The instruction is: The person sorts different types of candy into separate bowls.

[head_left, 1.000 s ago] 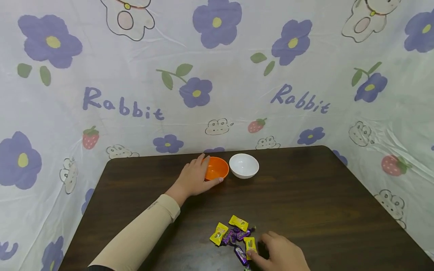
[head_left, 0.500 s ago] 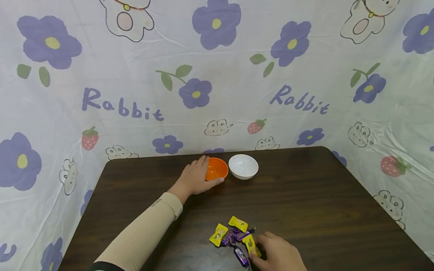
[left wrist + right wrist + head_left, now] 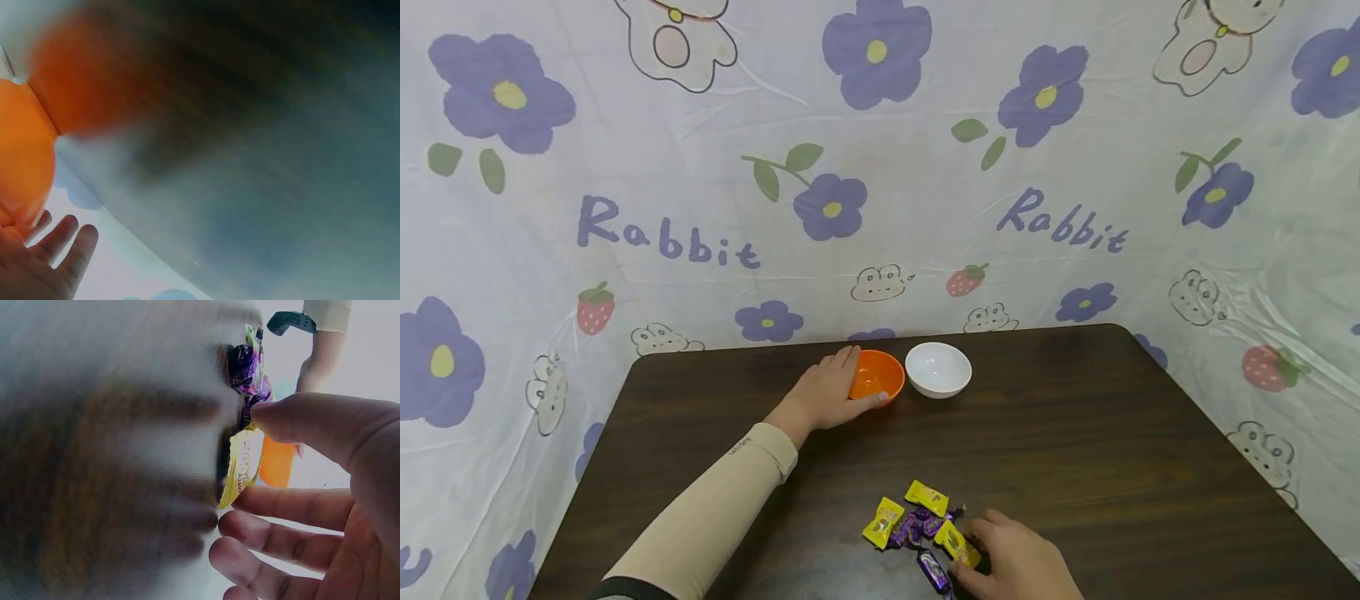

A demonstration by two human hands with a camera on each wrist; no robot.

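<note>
My left hand [image 3: 822, 393] holds an orange bowl [image 3: 878, 373] at the back of the table, fingers along its left side and thumb at its near rim. In the left wrist view, some fingers [image 3: 80, 253] spread out beside the bowl's wall [image 3: 25, 150]. At the front, my right hand [image 3: 1018, 557] has its thumb and index finger at opposite ends of a yellow-wrapped candy [image 3: 957, 544]. The right wrist view shows this candy [image 3: 244, 462] between those two fingertips, the other fingers loosely bent below. Purple-wrapped candies [image 3: 933, 572] lie right beside it.
A white bowl [image 3: 938, 370] stands just right of the orange one. Two more yellow candies [image 3: 883, 523] lie around the purple heap. The dark wooden table [image 3: 1112, 433] ends at a printed cloth [image 3: 925, 208] behind it.
The yellow candy at my right hand has turned and shifted slightly to the right, with the thumb and index finger staying at it. My left hand remains at the orange bowl.
</note>
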